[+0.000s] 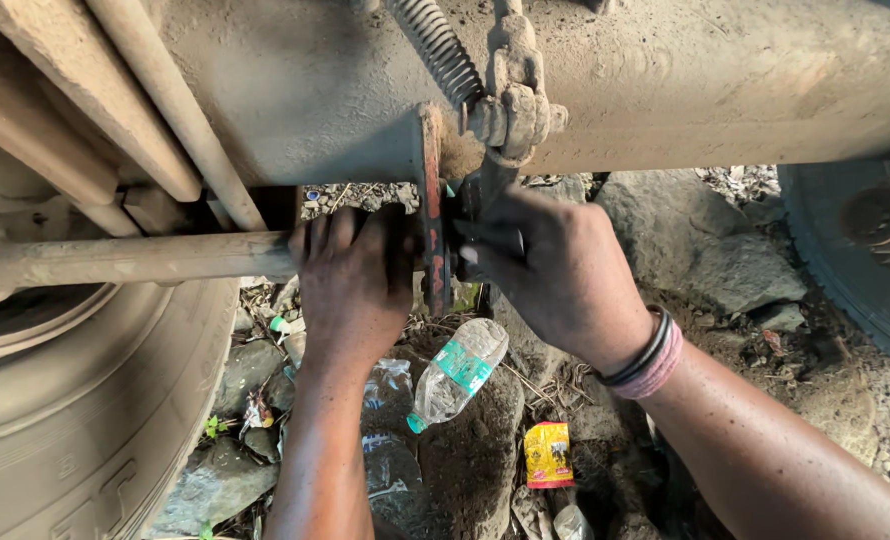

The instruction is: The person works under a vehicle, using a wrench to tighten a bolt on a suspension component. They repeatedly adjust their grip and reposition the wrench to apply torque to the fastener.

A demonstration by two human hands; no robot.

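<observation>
I look at the dusty underside of a vehicle. My left hand [353, 280] lies flat against the left face of a rusty red metal bracket [431, 170] at the end of a horizontal rod [125, 258]. On the right side of the bracket my right hand [550, 268] is closed around a dark part; what it grips is hidden by the fingers. Bands circle the right wrist [647, 356]. Above the hands hang a coil spring [440, 48] and a dusty lever joint [513, 105] on the large axle housing [725, 90].
A tyre [75, 400] fills the lower left; another wheel [865, 250] is at the right edge. On the ground below lie rocks, a clear plastic bottle [457, 372] with a green label, a yellow wrapper [548, 455] and other litter.
</observation>
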